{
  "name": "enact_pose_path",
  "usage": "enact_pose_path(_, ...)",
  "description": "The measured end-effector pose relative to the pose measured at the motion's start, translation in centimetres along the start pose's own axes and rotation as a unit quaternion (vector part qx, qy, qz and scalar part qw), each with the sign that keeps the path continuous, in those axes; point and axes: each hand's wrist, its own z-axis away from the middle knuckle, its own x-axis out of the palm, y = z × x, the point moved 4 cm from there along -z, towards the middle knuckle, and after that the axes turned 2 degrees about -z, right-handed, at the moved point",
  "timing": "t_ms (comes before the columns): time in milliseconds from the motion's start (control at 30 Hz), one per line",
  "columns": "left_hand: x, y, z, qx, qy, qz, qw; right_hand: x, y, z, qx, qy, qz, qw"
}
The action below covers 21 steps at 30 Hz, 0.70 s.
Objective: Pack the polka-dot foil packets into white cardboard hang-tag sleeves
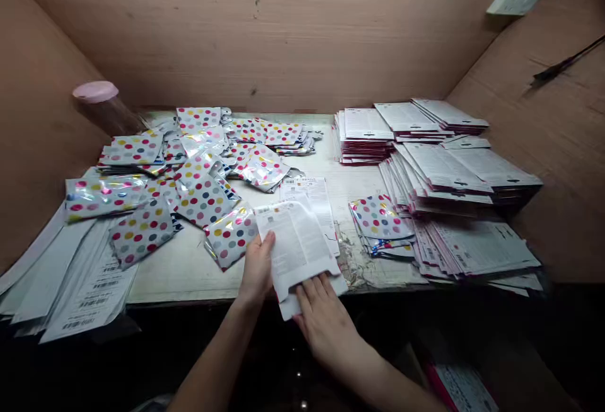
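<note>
A white printed card envelope [300,242] is held tilted over the front edge of the table. My left hand [259,267] grips it by its left side, with the thumb lying on top. At the envelope's near end, my right hand [326,317] has its fingertips tucked inside the opening, and its thumb is at the lower edge. The fingertips are hidden, as are the envelope's contents. Under the envelope's far end lies another printed card [314,201]. Close to my left hand is a shiny polka-dot packet [231,235].
Many polka-dot packets [203,194] are heaped at the left, beside barcode sheets [94,280] and a pink-lidded jar [97,92]. Stacks of printed envelopes [454,166] fill the right. A small pile of dotted packets [380,220] sits before them. Board walls [302,40] surround the table.
</note>
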Motion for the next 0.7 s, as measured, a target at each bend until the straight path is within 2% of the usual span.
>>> enact_pose_path(100, 0.0, 0.3, -1.2, 0.016, 0.02, 0.03, 0.999, -3.3, 1.7, 1.5, 0.059, 0.02, -0.126, 0.99)
enact_pose_path(200, 0.5, 0.9, -1.5, 0.113, 0.048, -0.069, 0.99, -4.2, 5.3, 1.4, 0.152, 0.096, -0.182, 0.967)
enact_pose_path(233, 0.7, 1.2, -1.2, 0.162, 0.06, -0.141, 0.975, -3.9, 6.5, 1.1, 0.169, 0.121, -0.184, 0.961)
enact_pose_path(300, 1.2, 1.5, 0.0, 0.26, 0.061, -0.312, 0.912, -2.7, 8.2, 0.5, 0.173, 0.145, -0.186, 0.956)
enact_pose_path(367, 1.4, 1.3, 1.6, 0.328, 0.002, -0.431, 0.841, -1.6, 8.9, 0.1, 0.172, 0.144, -0.184, 0.957)
enact_pose_path(467, 0.5, 0.4, 4.3, 0.37, -0.137, -0.493, 0.776, -0.7, 8.7, -0.2, 0.171, 0.147, -0.166, 0.96)
enact_pose_path(533, -0.6, -0.2, 5.7, 0.378, -0.203, -0.508, 0.747, -0.4, 8.4, -0.5, 0.171, 0.151, -0.153, 0.962)
enact_pose_path(600, -1.3, -0.8, 6.5, 0.385, -0.239, -0.522, 0.723, -0.1, 8.2, -0.8, 0.172, 0.156, -0.133, 0.963)
enact_pose_path(700, -1.7, -1.4, 6.7, 0.386, -0.237, -0.531, 0.716, 0.4, 8.2, -1.2, 0.176, 0.157, -0.107, 0.966)
